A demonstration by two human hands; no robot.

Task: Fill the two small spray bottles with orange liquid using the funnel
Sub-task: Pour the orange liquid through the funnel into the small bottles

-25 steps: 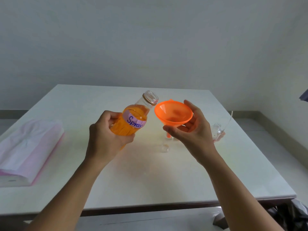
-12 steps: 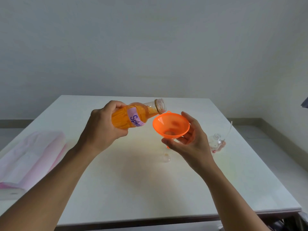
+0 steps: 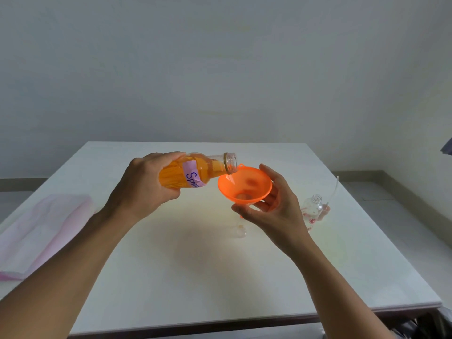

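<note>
My left hand (image 3: 146, 187) grips a clear bottle of orange liquid (image 3: 195, 173) with a purple label. The bottle is tipped almost flat, its open mouth over the rim of the orange funnel (image 3: 244, 185). My right hand (image 3: 274, 211) cups the funnel from below and the right. The funnel's spout points down behind my right hand; whatever it sits in is hidden. A small clear spray bottle (image 3: 311, 209) with red flower marks stands uncapped to the right of my right hand. A small clear cap (image 3: 241, 231) lies on the table below the funnel.
The white table (image 3: 195, 277) carries a folded pink-and-white plastic bag (image 3: 41, 231) at its left edge. A spray pump with a thin tube (image 3: 329, 204) rests by the small bottle. The table's front edge is close to me; a plain wall stands behind.
My left hand has tipped the orange bottle from upright to nearly flat and brought its mouth over the funnel rim. My right hand kept holding the funnel.
</note>
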